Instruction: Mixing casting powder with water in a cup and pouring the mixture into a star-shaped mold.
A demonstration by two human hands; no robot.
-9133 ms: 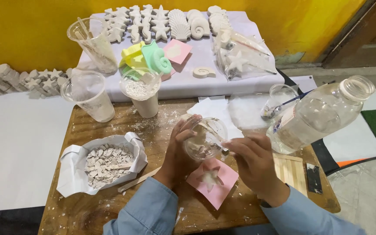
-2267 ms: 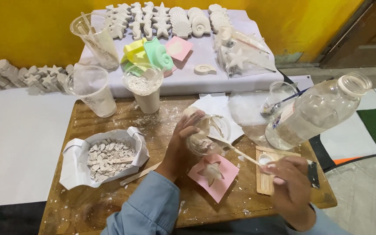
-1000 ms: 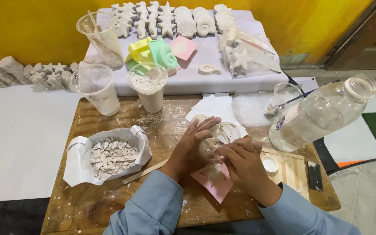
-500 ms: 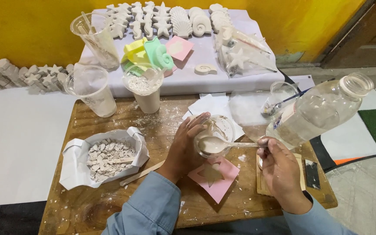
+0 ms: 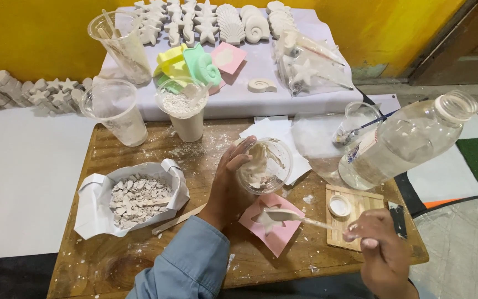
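My left hand (image 5: pixel 227 182) grips a clear plastic cup (image 5: pixel 265 165) smeared with white plaster, tilted on its side above the table. Below it lies a pink star-shaped mould (image 5: pixel 272 222) with white mix in its hollow. My right hand (image 5: pixel 382 256) holds a thin spoon (image 5: pixel 294 217) by the handle end; its plaster-laden bowl hovers over the mould.
A wooden table (image 5: pixel 139 266) holds a paper tray of plaster chips (image 5: pixel 133 195), a wooden stick (image 5: pixel 178 220), two cups (image 5: pixel 186 108), a tilted clear bottle (image 5: pixel 405 144), its cap (image 5: pixel 339 206) on a small board. Behind, a white cloth bears cast shells, stars and coloured moulds (image 5: pixel 200 62).
My right hand drew back to the right and lowered the spoon from the cup down over the pink mould. The cup stays tilted in my left hand.
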